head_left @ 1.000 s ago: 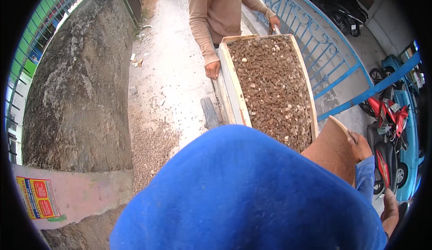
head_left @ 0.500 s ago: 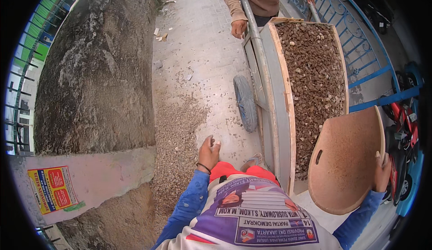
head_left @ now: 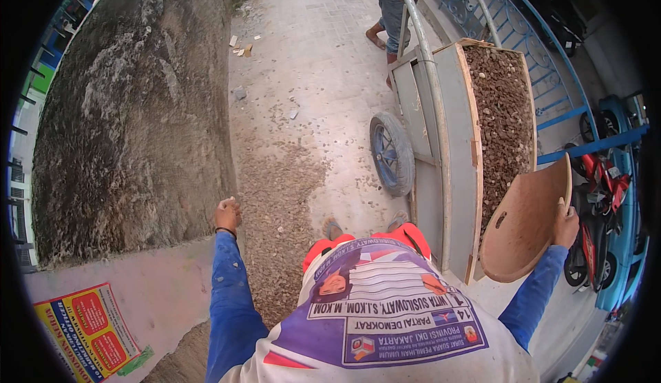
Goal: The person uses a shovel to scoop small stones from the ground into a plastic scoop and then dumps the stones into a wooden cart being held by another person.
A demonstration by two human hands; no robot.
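My right hand [head_left: 566,226] grips the rim of a shallow brown pan [head_left: 525,226], held tilted beside the near end of a wooden-sided cart [head_left: 460,142]. The cart is filled with gravel [head_left: 506,100] and has a blue-rimmed wheel [head_left: 392,154] on its left side. My left hand [head_left: 226,214], with a dark band at the wrist, reaches out to the corner of a rough grey wall [head_left: 131,128] and holds nothing. Both my arms are in blue sleeves.
Another person [head_left: 394,1] stands at the cart's far end by its long metal handles [head_left: 420,45]. Spilled gravel [head_left: 275,204] covers the concrete path along the wall. A blue railing [head_left: 544,73] runs on the right, with motorbikes [head_left: 599,197] beyond it.
My left hand has moved out to the left, from near my body to the wall corner. The pan stays in my right hand. The cart now sits slightly farther right in view.
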